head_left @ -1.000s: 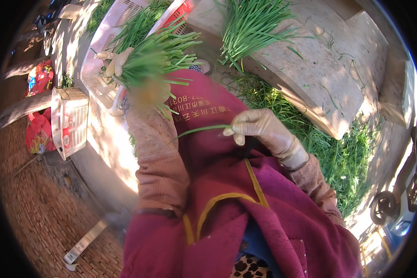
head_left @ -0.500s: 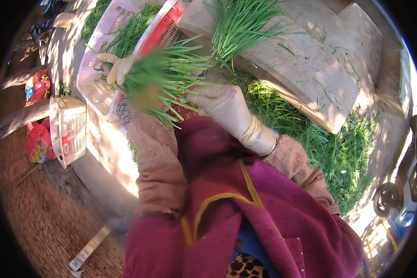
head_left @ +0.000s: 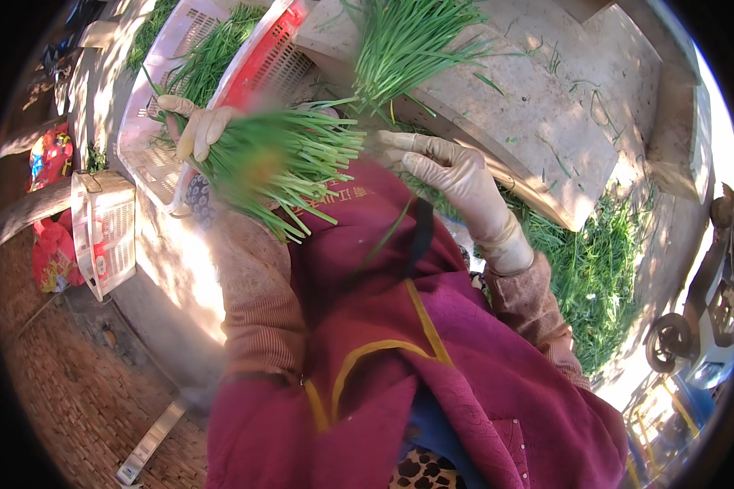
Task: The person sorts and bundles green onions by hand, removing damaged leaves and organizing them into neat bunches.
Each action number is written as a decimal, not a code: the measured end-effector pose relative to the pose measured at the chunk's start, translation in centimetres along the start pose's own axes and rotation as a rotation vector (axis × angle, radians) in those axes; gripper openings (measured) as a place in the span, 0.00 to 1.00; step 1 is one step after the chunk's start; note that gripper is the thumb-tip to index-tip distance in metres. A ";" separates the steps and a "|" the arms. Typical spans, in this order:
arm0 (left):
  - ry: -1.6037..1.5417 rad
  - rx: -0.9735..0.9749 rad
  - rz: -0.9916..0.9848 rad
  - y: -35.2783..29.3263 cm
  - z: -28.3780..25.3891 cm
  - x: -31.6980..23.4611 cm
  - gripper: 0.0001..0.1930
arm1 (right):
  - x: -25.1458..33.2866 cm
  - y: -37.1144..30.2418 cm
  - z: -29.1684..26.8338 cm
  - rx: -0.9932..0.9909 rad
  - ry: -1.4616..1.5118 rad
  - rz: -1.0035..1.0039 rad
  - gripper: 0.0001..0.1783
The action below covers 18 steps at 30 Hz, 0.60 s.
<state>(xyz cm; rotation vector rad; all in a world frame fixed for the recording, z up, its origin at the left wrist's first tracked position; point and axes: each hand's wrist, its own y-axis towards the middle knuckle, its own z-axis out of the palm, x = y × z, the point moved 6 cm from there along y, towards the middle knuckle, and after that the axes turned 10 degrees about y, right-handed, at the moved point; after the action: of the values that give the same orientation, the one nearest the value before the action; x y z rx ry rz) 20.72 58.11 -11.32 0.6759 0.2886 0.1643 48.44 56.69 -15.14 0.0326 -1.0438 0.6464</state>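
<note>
My left hand [head_left: 197, 129], in a cream glove, is closed around a thick bunch of chives [head_left: 257, 163]. The stem ends fan out to the right over my maroon apron, and part of the bunch is blurred. My right hand [head_left: 457, 171], gloved too, is just right of the stem ends and apart from them. Its thumb and fingers are spread, with nothing visible between them. A loose green blade [head_left: 390, 232] hangs blurred in front of the apron, below the right hand. Another pile of chives [head_left: 412, 49] lies on the edge of the pale slab ahead.
Left of the bunch stands a pink-white plastic crate [head_left: 130, 134] with chives in it, beside a red crate [head_left: 257, 69]. A smaller white basket [head_left: 110, 232] stands farther left. Cut greens [head_left: 599, 285] cover the ground below the pale slab [head_left: 546, 122].
My right hand has drawn away from the stem ends to the right, its fingers parting. A loose blade now shows below it. My left hand still grips the bunch.
</note>
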 end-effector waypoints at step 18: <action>0.129 -0.329 -0.620 3.6 0.4 5.5 0.22 | 4.3 0.6 -2.1 0.205 -0.267 -0.048 0.36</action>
<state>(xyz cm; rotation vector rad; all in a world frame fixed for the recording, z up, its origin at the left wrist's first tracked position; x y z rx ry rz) 25.87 61.98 -9.91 0.2275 0.5674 -0.3334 51.21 59.96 -12.86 0.3284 -1.2252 0.7165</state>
